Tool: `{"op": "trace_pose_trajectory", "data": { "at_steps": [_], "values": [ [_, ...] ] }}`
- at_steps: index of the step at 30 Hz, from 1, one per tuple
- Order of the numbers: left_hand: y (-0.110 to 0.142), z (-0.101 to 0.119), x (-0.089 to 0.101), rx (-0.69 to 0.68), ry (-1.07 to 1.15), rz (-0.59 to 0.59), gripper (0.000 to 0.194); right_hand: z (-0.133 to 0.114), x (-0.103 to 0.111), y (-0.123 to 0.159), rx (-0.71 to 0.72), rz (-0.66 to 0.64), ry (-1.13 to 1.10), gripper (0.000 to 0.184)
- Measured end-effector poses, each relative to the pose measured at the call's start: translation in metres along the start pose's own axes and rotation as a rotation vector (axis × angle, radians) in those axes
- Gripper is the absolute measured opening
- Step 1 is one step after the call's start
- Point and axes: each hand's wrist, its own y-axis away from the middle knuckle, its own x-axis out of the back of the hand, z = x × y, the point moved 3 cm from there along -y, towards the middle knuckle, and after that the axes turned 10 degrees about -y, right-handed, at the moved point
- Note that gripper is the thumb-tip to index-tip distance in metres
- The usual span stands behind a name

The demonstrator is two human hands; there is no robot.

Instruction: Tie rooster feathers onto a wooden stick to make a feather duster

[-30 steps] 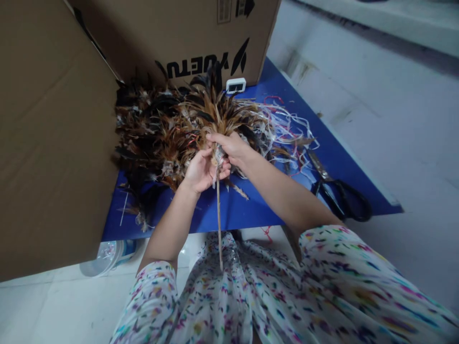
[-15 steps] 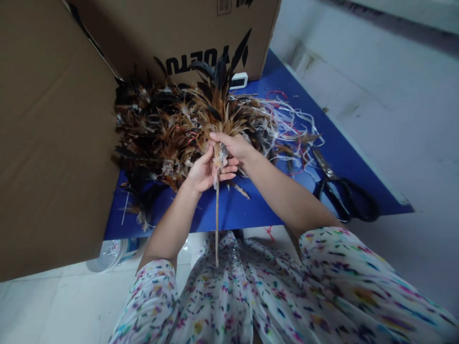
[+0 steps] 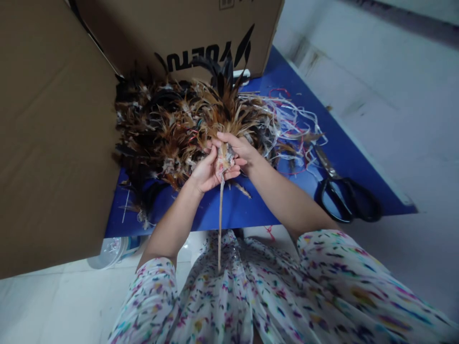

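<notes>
A feather bunch point(image 3: 227, 112) in brown and black fans out above both hands, over the blue table. A thin stick point(image 3: 220, 224) runs down from its pale, bound base point(image 3: 225, 157) past the table's front edge. My left hand point(image 3: 208, 169) grips that base from the left, thumb up against it. From the right, my right hand point(image 3: 238, 150) closes round the same base, its thumb and fingertips near those of the left. Behind and to the left lies a heap of similar feather bunches point(image 3: 175, 138). Palms and fingers partly hide the bound part.
Large scissors with black handles point(image 3: 344, 198) lie on the right of the blue table point(image 3: 186, 215). White and red plastic strips point(image 3: 297, 122) are tangled behind them. Cardboard boxes point(image 3: 53, 143) stand at the left and back. A clear bucket point(image 3: 109, 253) is below the table.
The hands and the feather bunch appear slightly further right, as the view shifts a little. The black tips lean differently and cover more of the white device behind. Both hands keep their grip.
</notes>
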Motion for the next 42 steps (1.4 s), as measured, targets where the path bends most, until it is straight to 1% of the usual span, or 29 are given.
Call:
{"op": "trace_pose_trajectory", "data": {
  "at_steps": [2, 4, 8, 12, 15, 18, 21, 25, 27, 29, 32, 34, 36, 38, 40, 42],
  "values": [
    [0.000, -0.001, -0.001, -0.007, -0.008, -0.020, 0.058, -0.002, -0.003, 0.002, 0.015, -0.040, -0.076, 0.040],
    [0.001, -0.002, -0.003, -0.021, -0.009, -0.057, 0.052, -0.002, -0.005, 0.002, 0.012, -0.043, -0.115, 0.040],
    [0.003, -0.003, -0.007, -0.041, -0.017, -0.125, 0.041, 0.001, -0.003, 0.001, -0.017, -0.048, -0.141, 0.039],
    [0.005, -0.002, -0.007, -0.058, -0.059, -0.133, 0.028, 0.003, 0.002, -0.001, -0.030, -0.051, -0.139, 0.038],
    [0.005, -0.002, -0.006, -0.059, -0.083, -0.085, 0.024, 0.004, 0.005, -0.001, -0.045, -0.056, -0.113, 0.036],
    [0.004, -0.003, -0.005, -0.078, -0.130, -0.021, 0.030, 0.004, 0.005, -0.002, -0.049, -0.073, -0.066, 0.037],
    [0.004, -0.004, -0.006, -0.107, -0.203, 0.037, 0.038, 0.002, 0.003, -0.002, -0.019, -0.059, -0.021, 0.036],
    [0.007, -0.001, -0.008, -0.162, -0.272, 0.117, 0.043, -0.004, 0.003, 0.005, 0.036, 0.026, 0.026, 0.040],
    [0.008, 0.001, -0.009, -0.190, -0.293, 0.159, 0.043, -0.005, 0.004, 0.011, 0.052, 0.067, 0.029, 0.043],
    [0.008, 0.001, -0.009, -0.208, -0.316, 0.202, 0.041, -0.005, 0.003, 0.017, 0.055, 0.082, 0.034, 0.044],
    [0.006, -0.002, -0.008, -0.220, -0.373, 0.266, 0.035, -0.001, -0.002, 0.019, 0.062, 0.102, 0.124, 0.041],
    [0.004, -0.004, -0.008, -0.227, -0.403, 0.302, 0.032, 0.001, -0.005, 0.015, 0.088, 0.156, 0.222, 0.035],
    [0.004, -0.006, -0.009, -0.235, -0.402, 0.317, 0.032, 0.001, -0.008, 0.009, 0.118, 0.209, 0.274, 0.028],
    [0.004, -0.005, -0.009, -0.236, -0.370, 0.291, 0.033, 0.001, -0.010, 0.004, 0.111, 0.220, 0.266, 0.023],
    [0.005, -0.003, -0.008, -0.216, -0.307, 0.220, 0.033, 0.000, -0.011, 0.002, 0.072, 0.207, 0.228, 0.021],
    [0.006, 0.001, -0.007, -0.176, -0.235, 0.130, 0.027, -0.003, -0.011, 0.004, 0.034, 0.193, 0.187, 0.021]
  ]
}}
